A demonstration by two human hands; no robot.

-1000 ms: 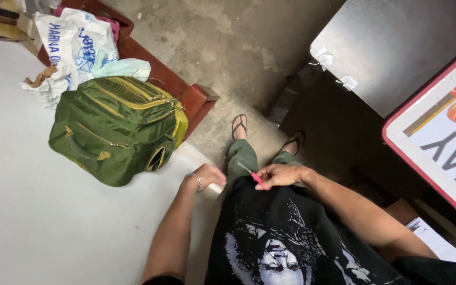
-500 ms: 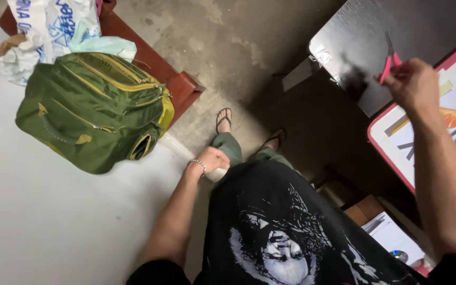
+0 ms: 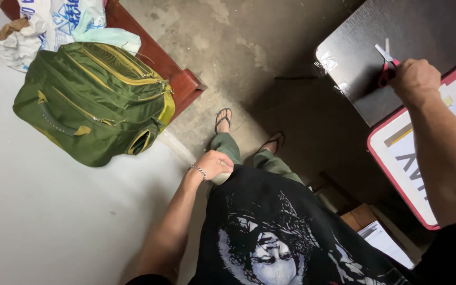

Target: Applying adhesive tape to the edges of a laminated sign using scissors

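Scissors (image 3: 385,66) half hidden in right hand (image 3: 415,80), handles unseen

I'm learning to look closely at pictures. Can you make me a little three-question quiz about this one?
1. True or false: the right hand holds scissors with red handles over the dark table.
2. What colour is the bag on the white table? A) blue B) green C) red
3. What is on the wrist next to the left hand?

Key
1. True.
2. B, green with yellow trim.
3. A bracelet. That hand wraps a small pale thing; I cannot tell what it is.
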